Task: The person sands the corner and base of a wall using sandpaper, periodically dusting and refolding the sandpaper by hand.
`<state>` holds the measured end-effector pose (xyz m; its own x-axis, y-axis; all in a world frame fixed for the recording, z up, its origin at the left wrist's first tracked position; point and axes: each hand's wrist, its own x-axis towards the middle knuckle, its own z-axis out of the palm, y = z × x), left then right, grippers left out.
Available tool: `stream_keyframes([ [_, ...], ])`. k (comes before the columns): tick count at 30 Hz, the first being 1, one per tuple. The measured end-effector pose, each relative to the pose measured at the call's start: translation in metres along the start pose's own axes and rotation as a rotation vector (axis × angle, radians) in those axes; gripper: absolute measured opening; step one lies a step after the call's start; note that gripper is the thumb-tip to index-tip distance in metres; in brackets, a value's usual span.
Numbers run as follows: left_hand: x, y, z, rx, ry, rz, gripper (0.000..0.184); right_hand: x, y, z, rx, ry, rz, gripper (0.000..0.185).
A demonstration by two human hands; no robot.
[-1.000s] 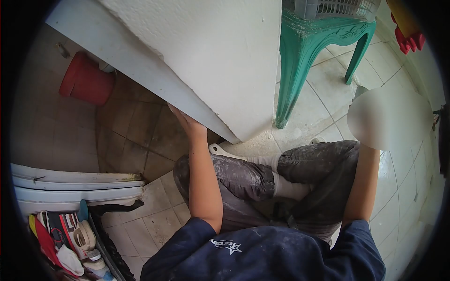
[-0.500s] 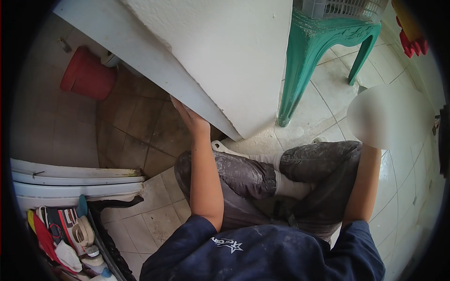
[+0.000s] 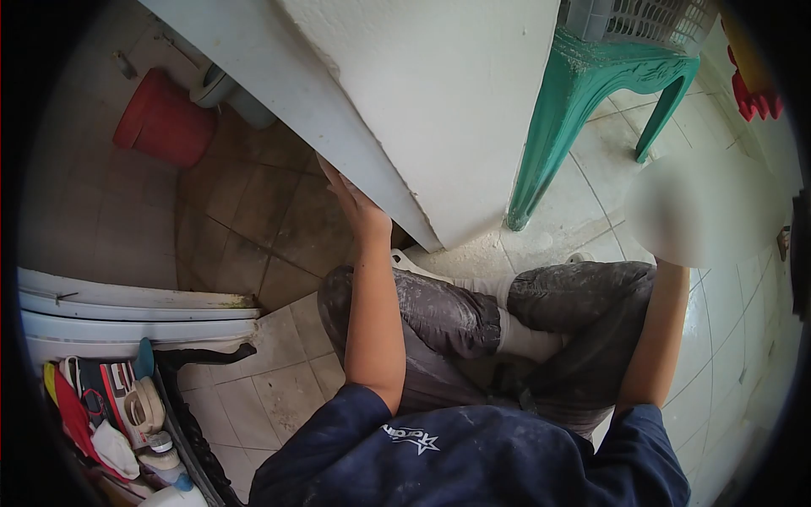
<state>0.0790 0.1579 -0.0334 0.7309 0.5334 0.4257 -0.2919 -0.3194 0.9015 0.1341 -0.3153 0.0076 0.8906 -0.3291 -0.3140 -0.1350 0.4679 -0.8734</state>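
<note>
The left hand [image 3: 361,207] rests against the white door frame [image 3: 338,135], fingers nearly straight, gripping nothing visible; the right hand [image 3: 670,221] is blurred, its fingers' state unclear. The navy shirt [image 3: 507,456] bears partly folded lettering and a star. A black bag [image 3: 187,422] holds red and white cloths [image 3: 114,449].

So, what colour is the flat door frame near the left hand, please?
Greyish-white frame, head view.
</note>
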Motion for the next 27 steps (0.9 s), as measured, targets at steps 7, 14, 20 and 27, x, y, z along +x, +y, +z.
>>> stream_keyframes([
  [7, -0.002, 0.023, 0.004, 0.428, 0.124, 0.083, 0.095, 0.002, 0.001, -0.001, -0.058, -0.014, -0.002, 0.054],
  [14, -0.003, 0.025, 0.008, 0.461, 0.275, 0.064, 0.093, 0.001, 0.003, 0.000, -0.074, -0.025, 0.001, 0.055],
  [20, -0.003, 0.036, 0.008, 0.416, 0.205, 0.167, 0.090, 0.001, 0.003, 0.001, -0.088, -0.024, 0.005, 0.055],
  [27, -0.007, 0.045, 0.009, 0.456, 0.186, 0.038, 0.091, 0.000, 0.003, 0.001, -0.112, -0.025, -0.006, 0.056],
])
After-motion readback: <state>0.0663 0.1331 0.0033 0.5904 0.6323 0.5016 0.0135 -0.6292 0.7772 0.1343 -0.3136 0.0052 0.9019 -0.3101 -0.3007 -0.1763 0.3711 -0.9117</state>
